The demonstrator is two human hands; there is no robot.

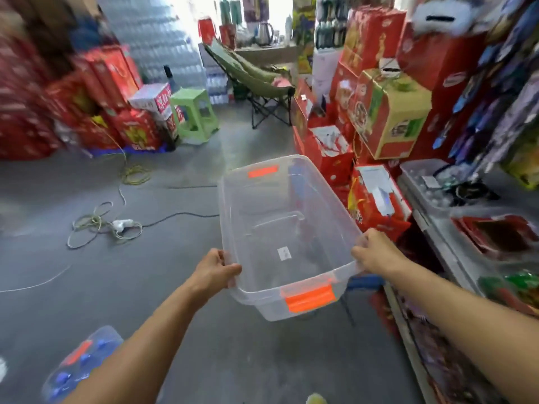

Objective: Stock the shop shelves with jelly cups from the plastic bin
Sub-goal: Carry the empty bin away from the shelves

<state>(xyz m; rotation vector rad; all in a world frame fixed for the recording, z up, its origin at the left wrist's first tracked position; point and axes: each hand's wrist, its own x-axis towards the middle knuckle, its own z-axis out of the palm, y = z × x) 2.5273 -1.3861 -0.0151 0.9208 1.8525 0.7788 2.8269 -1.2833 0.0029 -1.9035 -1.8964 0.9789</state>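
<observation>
Both hands are curled over the long rims of the clear plastic bin [230, 217]. The left hand [214, 272] grips the left rim near the near corner, thumb on top. The right hand [373, 253] grips the right rim opposite. Held level above the grey floor [175, 301], the bin has nothing inside but a small white label [284, 253] on its bottom. One orange latch [309, 298] sits at the near end and another [263, 171] at the far end.

Low at the left, partly behind the left forearm, lies a clear plastic piece [84, 363] with an orange patch and blue blobs. It is too blurred to name.

Just right of the bin run the shop shelves [437, 237], carrying coloured packets and a clear tub [423, 182] of what may be small cups.

Further out on the floor, a tangle of cable [96, 223] loops round a white power strip [122, 224]. Beyond stand a green stool [194, 115], a folding chair [256, 83] and stacks of red gift boxes [122, 91] on both sides.
</observation>
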